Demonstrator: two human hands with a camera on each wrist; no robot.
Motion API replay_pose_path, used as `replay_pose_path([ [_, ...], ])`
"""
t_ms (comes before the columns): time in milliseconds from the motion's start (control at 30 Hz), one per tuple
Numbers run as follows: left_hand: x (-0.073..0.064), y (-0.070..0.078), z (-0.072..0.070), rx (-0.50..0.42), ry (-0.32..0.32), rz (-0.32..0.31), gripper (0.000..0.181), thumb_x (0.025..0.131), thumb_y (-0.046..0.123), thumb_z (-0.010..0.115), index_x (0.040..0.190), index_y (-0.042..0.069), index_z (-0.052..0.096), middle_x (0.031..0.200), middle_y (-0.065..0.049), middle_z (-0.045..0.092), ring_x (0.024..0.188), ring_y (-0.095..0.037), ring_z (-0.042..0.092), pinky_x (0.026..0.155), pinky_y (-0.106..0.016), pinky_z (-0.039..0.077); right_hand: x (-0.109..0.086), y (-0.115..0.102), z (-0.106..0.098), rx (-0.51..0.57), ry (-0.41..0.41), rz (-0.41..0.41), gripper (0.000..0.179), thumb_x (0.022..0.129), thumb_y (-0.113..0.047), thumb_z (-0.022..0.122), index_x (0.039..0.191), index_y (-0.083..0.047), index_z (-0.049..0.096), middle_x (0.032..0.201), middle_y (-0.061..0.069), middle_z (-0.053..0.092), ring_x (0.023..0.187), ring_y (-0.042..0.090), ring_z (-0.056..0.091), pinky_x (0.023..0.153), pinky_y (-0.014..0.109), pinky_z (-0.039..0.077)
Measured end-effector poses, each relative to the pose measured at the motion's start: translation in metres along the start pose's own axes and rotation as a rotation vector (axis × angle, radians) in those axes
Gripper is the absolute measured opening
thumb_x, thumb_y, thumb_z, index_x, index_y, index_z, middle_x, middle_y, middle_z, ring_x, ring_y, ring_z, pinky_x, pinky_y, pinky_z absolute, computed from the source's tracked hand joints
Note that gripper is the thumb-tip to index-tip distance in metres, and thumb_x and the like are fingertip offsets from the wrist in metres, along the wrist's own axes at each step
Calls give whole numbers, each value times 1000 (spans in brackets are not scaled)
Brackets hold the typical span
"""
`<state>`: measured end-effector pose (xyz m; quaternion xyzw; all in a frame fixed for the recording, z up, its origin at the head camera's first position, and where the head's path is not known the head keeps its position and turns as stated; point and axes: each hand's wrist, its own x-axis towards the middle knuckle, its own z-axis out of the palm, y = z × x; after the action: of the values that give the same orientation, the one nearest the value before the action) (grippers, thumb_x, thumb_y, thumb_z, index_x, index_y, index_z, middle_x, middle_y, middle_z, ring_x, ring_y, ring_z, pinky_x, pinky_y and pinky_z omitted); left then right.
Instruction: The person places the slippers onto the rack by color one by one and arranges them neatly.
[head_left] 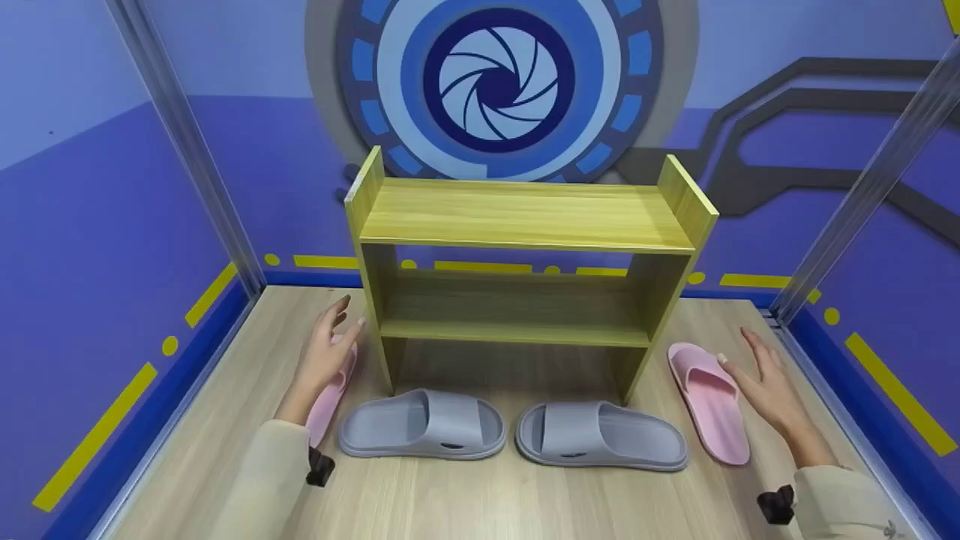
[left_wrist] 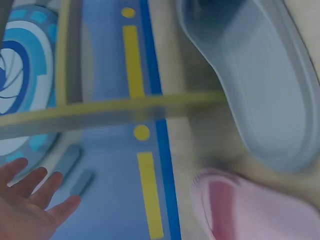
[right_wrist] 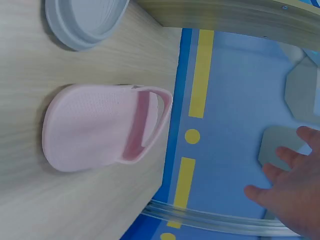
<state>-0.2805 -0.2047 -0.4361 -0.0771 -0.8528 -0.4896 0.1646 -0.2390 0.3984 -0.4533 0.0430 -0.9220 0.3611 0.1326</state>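
Note:
My left hand (head_left: 324, 358) hangs with spread, relaxed fingers above a pink slipper (head_left: 327, 409) left of the shelf, partly hiding it in the head view. Over on the other side, my right hand (head_left: 769, 386) is also spread, just right of a second pink slipper (head_left: 718, 416); neither hand holds anything. Two grey slippers lie on the floor between them, the left one (head_left: 386, 424) and the right one (head_left: 641, 437), their toe ends facing each other. In the wrist views, the left fingers (left_wrist: 45, 190) and right fingers (right_wrist: 282, 170) appear apart from the slippers.
A small wooden shelf rack (head_left: 525, 214) with a top board and a lower board (head_left: 517, 304) stands behind the grey slippers. Blue printed walls (head_left: 255, 172) enclose the wood-look floor (head_left: 450, 502), with metal posts (head_left: 862, 187) at the corners.

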Motion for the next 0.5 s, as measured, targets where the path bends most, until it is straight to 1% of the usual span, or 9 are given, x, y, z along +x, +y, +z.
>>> replay_pose_path([
  [100,3,7,3,-120,27,-11,51,87,18,55,131,-2,37,128,-22,40,114,-35,41,92,-47,30,-1,-1,2,91,-5,23,68,90,-33,48,141,-6,13,139,28,11,125,45,6,89,65,7],
  [167,5,12,5,-174,42,-11,50,87,15,56,130,-3,37,126,-23,43,112,-35,43,91,-46,32,-2,-1,5,155,-2,22,66,90,-30,48,141,-5,14,139,27,14,125,44,9,91,63,9],
  [300,7,20,6,-232,60,-14,51,86,12,57,130,-3,38,124,-22,46,110,-33,46,90,-40,35,-4,0,13,285,5,6,60,91,-24,49,139,-1,19,136,28,23,124,40,16,92,60,14],
  [367,9,22,7,-244,65,-17,51,85,11,58,130,-4,38,123,-22,47,110,-32,47,90,-38,36,-6,2,18,331,0,6,57,91,-22,48,138,-2,23,134,27,27,123,35,21,92,59,17],
  [400,10,22,6,-250,68,-18,51,85,11,59,129,-4,38,123,-22,47,110,-32,47,90,-37,37,-7,5,21,349,-2,5,55,91,-22,48,138,-3,25,133,26,29,123,31,23,93,55,19],
  [467,13,23,6,-263,79,-18,52,84,9,60,129,-5,39,121,-22,49,108,-32,48,88,-35,38,-9,10,28,384,-16,-16,52,91,-20,48,136,-4,29,132,23,34,121,23,29,96,43,24],
  [500,14,24,6,-266,84,-16,52,83,8,60,128,-6,39,120,-23,49,108,-32,49,87,-35,39,-9,21,33,446,-21,-55,49,91,-17,48,136,-5,32,131,19,37,120,18,32,95,36,27],
])
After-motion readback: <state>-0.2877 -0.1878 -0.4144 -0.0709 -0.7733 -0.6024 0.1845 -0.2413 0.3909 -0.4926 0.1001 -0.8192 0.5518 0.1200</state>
